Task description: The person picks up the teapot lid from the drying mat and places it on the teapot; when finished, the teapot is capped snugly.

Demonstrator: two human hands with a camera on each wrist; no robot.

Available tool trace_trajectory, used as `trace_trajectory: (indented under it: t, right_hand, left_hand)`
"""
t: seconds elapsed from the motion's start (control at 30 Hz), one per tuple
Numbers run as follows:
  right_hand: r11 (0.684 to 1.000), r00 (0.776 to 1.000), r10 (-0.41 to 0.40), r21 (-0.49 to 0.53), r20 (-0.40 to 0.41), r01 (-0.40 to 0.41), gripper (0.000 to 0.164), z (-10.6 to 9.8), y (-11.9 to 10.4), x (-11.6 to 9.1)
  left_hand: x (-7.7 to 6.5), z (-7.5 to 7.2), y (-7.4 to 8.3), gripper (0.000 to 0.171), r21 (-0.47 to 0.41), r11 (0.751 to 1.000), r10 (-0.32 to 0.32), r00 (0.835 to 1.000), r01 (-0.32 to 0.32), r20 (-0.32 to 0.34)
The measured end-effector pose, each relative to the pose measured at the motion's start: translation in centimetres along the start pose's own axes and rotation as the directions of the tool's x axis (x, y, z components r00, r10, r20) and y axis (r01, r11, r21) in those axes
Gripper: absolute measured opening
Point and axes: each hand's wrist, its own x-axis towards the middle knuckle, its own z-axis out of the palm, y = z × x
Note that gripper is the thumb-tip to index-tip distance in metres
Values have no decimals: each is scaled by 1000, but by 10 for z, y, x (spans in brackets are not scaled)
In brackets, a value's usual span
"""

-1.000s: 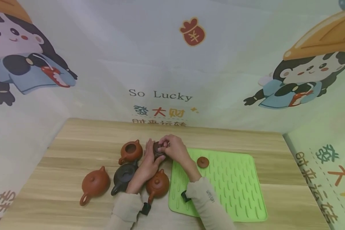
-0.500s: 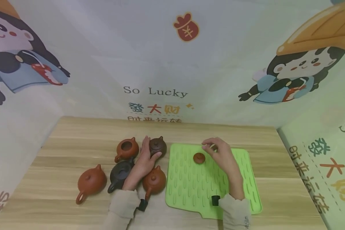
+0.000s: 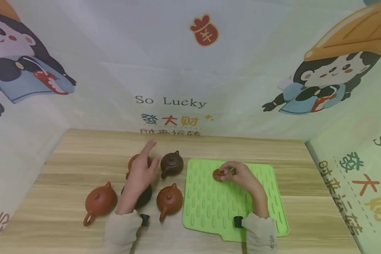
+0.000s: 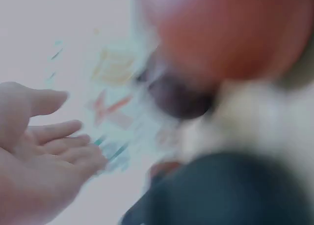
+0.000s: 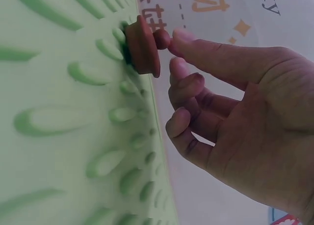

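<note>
My right hand (image 3: 242, 178) reaches over the green mat (image 3: 203, 204), thumb and fingertips at the knob of a small reddish-brown teapot lid (image 3: 216, 174). In the right wrist view the lid (image 5: 142, 47) stands at the mat's surface, with a digit against its round knob. My left hand (image 3: 139, 178) hovers with fingers spread and holds nothing; it partly hides an orange-brown teapot (image 3: 132, 163) and a black teapot (image 3: 144, 197). To its right stands a dark brown teapot (image 3: 172, 164) with its lid on.
A reddish teapot (image 3: 169, 201) with its lid on stands left of the mat. Another lidded one (image 3: 100, 201) sits at the far left. All rest on a wooden table (image 3: 44, 211), with a printed cloth backdrop (image 3: 120, 81) behind.
My right hand has gone from the dark brown teapot across to the lid on the mat. My left hand has let go of that teapot and moved left toward me.
</note>
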Motion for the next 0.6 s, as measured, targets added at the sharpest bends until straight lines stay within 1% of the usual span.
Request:
trace_trajectory:
  t: [0.07,0.13,0.2,0.23,0.3,0.33,0.5,0.6]
  right_hand:
    - [1000,1000,0,12,-2,0,24,1,3,1]
    - [999,1000,-8,33,1,8,24,2,5,2]
    - [998,1000,-23,55,7,22,23,4,7,4]
    - [997,1000,-29,69,7,28,22,6,8,5]
    - [995,999,-35,91,6,34,21,8,9,6]
    - [994,1000,-31,101,2,31,20,9,10,6]
    - [992,1000,0,130,-21,3,21,10,11,5]
    - [992,999,8,128,-32,-4,21,10,11,7]
  left_hand:
    - [-2,-24,8,62,20,998,-66,998,66,23]
    - [-3,-40,2,68,46,991,-129,990,127,50]
    - [-4,-52,-6,74,72,978,-201,976,195,84]
    - [-4,-55,-11,78,81,971,-232,967,224,104]
    - [-4,-57,-21,84,93,960,-274,950,263,146]
    - [-4,-57,-25,86,96,958,-283,945,270,163]
    - [-4,-49,-41,92,72,957,-289,934,280,212]
    - [-2,-46,-46,94,60,950,-311,919,306,241]
